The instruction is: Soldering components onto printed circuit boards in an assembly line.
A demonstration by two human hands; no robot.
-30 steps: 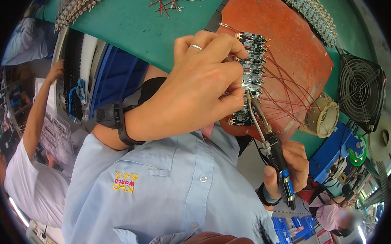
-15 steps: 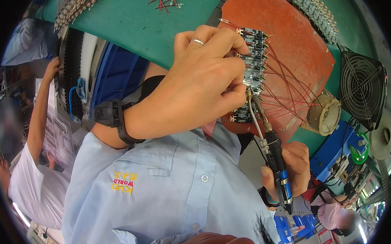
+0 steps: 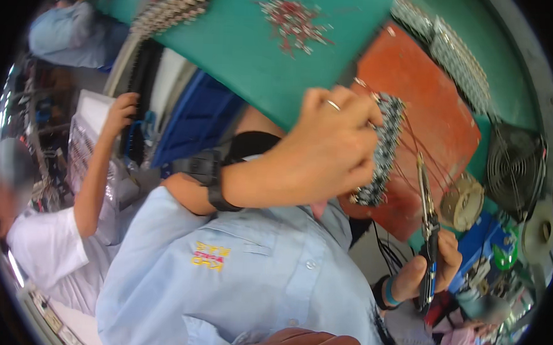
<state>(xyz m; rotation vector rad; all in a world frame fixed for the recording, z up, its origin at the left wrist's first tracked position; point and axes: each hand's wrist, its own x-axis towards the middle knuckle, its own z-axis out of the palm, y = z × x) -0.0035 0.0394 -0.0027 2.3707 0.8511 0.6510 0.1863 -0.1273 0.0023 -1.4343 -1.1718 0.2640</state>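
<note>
My left hand [image 3: 343, 135] is closed, its bent fingertips at the left edge of a strip of small circuit boards [image 3: 385, 149]. Whatever they pinch is hidden. A red wire with a pale end [image 3: 362, 84] sticks out at the strip's far end. More red wires [image 3: 417, 138] trail from its right side over an orange-red mat [image 3: 442, 112]. My right hand [image 3: 439, 266] grips a soldering iron [image 3: 429, 231] by its black and blue handle. The iron's tip points away from me, above the mat and apart from the boards.
Red wires with pale ends [image 3: 295, 25] lie piled on the green table [image 3: 232, 53]. Board strips [image 3: 460, 63] line the far right, more parts [image 3: 172, 11] the far left. A round tan holder [image 3: 462, 202] and black fan [image 3: 514, 170] stand right. A co-worker's arm [image 3: 97, 183] is at left.
The soldering iron has moved from the boards toward the right, its tip now clear of them. My left hand stays by the strip. The whole view has shifted and is blurred.
</note>
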